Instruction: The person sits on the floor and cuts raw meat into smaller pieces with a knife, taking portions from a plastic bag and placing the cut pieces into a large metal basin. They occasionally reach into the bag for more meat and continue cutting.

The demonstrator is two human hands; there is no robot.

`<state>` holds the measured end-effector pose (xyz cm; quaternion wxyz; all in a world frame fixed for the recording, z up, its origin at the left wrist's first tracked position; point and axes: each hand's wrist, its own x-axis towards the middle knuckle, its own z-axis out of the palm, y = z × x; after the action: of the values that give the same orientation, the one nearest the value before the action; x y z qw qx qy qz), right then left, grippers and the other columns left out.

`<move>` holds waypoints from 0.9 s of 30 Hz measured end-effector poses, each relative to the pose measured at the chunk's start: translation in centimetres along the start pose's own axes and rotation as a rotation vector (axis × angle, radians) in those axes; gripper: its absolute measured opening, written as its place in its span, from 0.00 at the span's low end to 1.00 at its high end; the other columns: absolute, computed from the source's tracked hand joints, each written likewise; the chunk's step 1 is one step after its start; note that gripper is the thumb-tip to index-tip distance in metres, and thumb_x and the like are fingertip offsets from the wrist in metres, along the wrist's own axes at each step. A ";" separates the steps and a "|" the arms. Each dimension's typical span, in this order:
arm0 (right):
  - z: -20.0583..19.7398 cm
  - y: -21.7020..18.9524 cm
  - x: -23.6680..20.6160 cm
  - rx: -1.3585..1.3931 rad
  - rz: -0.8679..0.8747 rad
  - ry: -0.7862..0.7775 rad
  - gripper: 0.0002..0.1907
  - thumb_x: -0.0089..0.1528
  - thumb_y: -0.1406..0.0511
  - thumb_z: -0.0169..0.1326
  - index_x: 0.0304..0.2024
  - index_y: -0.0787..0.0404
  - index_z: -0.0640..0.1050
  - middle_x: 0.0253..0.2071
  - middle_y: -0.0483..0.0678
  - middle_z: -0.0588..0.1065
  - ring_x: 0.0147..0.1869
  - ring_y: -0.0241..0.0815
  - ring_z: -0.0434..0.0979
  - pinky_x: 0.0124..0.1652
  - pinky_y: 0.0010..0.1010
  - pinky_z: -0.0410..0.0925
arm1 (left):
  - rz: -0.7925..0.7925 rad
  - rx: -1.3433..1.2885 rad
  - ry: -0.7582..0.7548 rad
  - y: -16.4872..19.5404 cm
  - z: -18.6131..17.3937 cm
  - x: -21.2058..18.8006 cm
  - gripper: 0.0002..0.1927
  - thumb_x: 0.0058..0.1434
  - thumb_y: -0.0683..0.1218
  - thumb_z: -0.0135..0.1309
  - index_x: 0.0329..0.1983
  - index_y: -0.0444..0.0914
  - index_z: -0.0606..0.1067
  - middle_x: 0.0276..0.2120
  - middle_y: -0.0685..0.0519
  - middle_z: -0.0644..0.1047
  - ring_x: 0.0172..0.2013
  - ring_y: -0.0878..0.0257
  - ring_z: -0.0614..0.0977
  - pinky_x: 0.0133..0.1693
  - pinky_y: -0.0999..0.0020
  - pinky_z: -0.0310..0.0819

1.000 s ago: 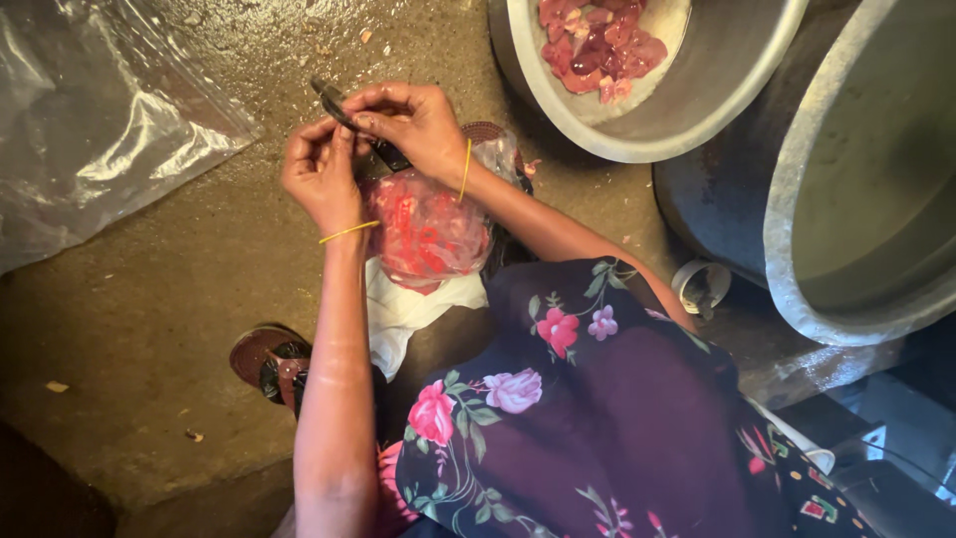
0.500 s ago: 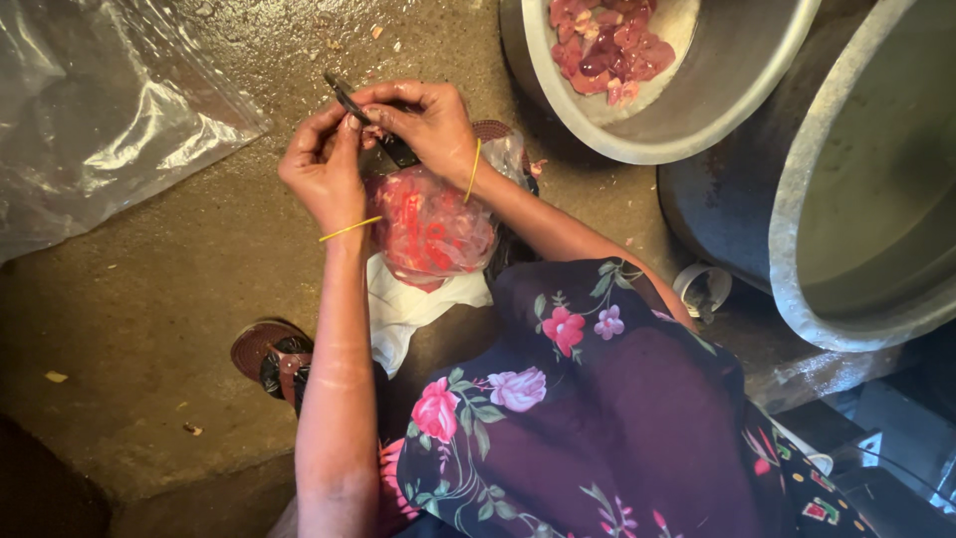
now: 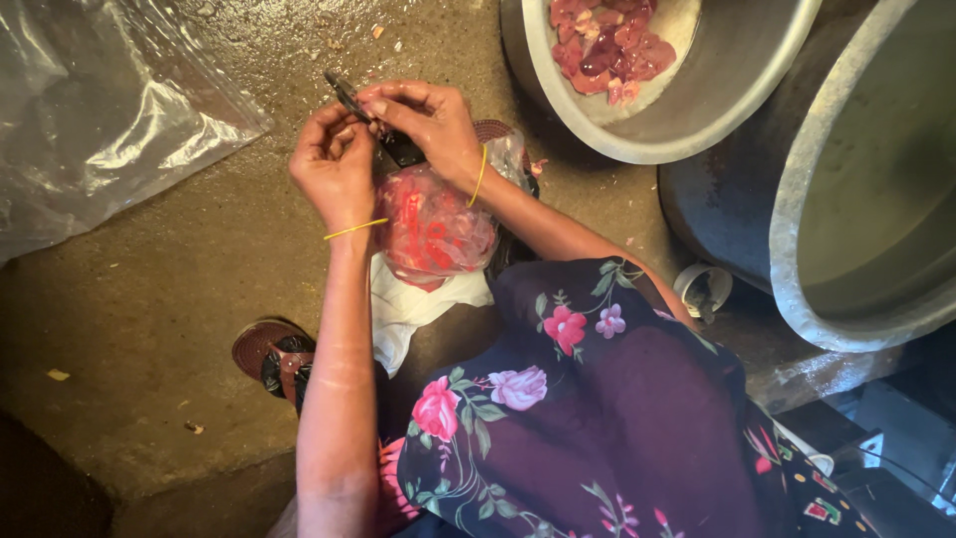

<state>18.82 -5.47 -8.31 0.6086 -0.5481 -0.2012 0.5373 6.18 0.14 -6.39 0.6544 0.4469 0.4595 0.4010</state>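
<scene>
The fingers (image 3: pixel 393 100) of the right hand (image 3: pixel 428 125) are pinched shut on the neck of a clear plastic bag (image 3: pixel 433 227) of red meat pieces, together with a small dark tool (image 3: pixel 349 98) that juts up and to the left from between the two hands; its exact kind is hard to make out. The left hand (image 3: pixel 334 164) sits just beside it, fingers curled in close against the same twisted bag top, touching the right hand's fingertips. Each wrist wears a thin yellow band (image 3: pixel 355 229). The bag hangs directly below the hands, bulging and full, resting against a piece of white cloth or paper (image 3: pixel 408 304) at the person's lap. Below that spreads a dark garment with pink and red flowers (image 3: pixel 597 418), and a foot in a brown sandal (image 3: pixel 269 354) rests on the wet concrete floor (image 3: pixel 149 299). To the upper right, well apart from the hands, stands a steel bowl (image 3: pixel 737 90) holding more raw pinkish-red meat (image 3: pixel 607 45). Beside it on the right is a large metal pot (image 3: pixel 797 269), its inside showing grey. At the upper left lies a crumpled sheet of clear plastic (image 3: pixel 100 120) on the floor.
</scene>
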 end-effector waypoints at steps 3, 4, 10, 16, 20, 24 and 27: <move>0.1 -0.1 0.1 -0.081 -0.102 0.000 0.11 0.67 0.71 0.60 0.50 0.71 0.82 0.46 0.48 0.82 0.49 0.34 0.81 0.53 0.27 0.75 | 0.027 0.077 0.015 -0.1 0.0 0.0 0.08 0.64 0.29 0.57 0.45 0.28 0.77 0.39 0.52 0.80 0.39 0.70 0.81 0.44 0.77 0.78; 0.2 -0.1 0.1 -0.078 -0.096 0.009 0.11 0.66 0.71 0.60 0.50 0.71 0.82 0.46 0.48 0.82 0.49 0.34 0.81 0.52 0.27 0.75 | 0.040 0.109 0.015 -0.1 0.0 0.0 0.07 0.65 0.29 0.58 0.44 0.28 0.78 0.39 0.52 0.80 0.39 0.70 0.80 0.44 0.76 0.78; 0.3 0.1 0.4 -0.129 -0.087 0.047 0.11 0.66 0.72 0.59 0.50 0.70 0.82 0.45 0.49 0.83 0.48 0.34 0.82 0.51 0.25 0.76 | 0.031 0.052 -0.004 -0.2 -0.2 -0.5 0.09 0.63 0.29 0.58 0.46 0.27 0.77 0.40 0.51 0.81 0.41 0.68 0.83 0.47 0.75 0.80; 0.4 0.2 0.0 -0.139 -0.101 0.036 0.12 0.65 0.75 0.56 0.51 0.70 0.81 0.45 0.48 0.82 0.46 0.33 0.81 0.50 0.25 0.76 | -0.009 -0.061 0.012 -0.4 -0.1 -0.7 0.08 0.65 0.30 0.57 0.47 0.26 0.77 0.41 0.48 0.82 0.40 0.65 0.85 0.46 0.72 0.84; 0.6 0.1 -0.3 -0.075 -0.074 0.007 0.12 0.67 0.75 0.55 0.52 0.71 0.81 0.43 0.48 0.82 0.42 0.33 0.81 0.45 0.25 0.77 | 0.020 -0.010 0.054 -0.7 -0.1 -0.7 0.06 0.67 0.31 0.56 0.46 0.25 0.78 0.40 0.47 0.83 0.39 0.65 0.85 0.44 0.71 0.83; 0.9 -0.2 -0.2 -0.076 -0.102 0.014 0.11 0.67 0.74 0.58 0.52 0.71 0.81 0.42 0.49 0.83 0.41 0.33 0.80 0.43 0.25 0.76 | 0.056 0.029 0.115 -0.7 0.2 -0.6 0.05 0.67 0.30 0.57 0.45 0.25 0.78 0.38 0.47 0.82 0.37 0.65 0.84 0.42 0.71 0.83; 1.0 -0.4 0.1 -0.137 -0.113 0.029 0.11 0.67 0.73 0.58 0.52 0.70 0.82 0.44 0.49 0.83 0.43 0.33 0.81 0.45 0.24 0.77 | 0.083 0.007 0.136 -0.7 0.7 -0.8 0.05 0.67 0.30 0.56 0.45 0.25 0.77 0.39 0.47 0.82 0.37 0.65 0.84 0.42 0.71 0.83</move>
<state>18.14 -4.88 -7.66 0.6020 -0.5839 -0.2591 0.4790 6.69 -0.90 -6.71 0.6029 0.4396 0.4855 0.4557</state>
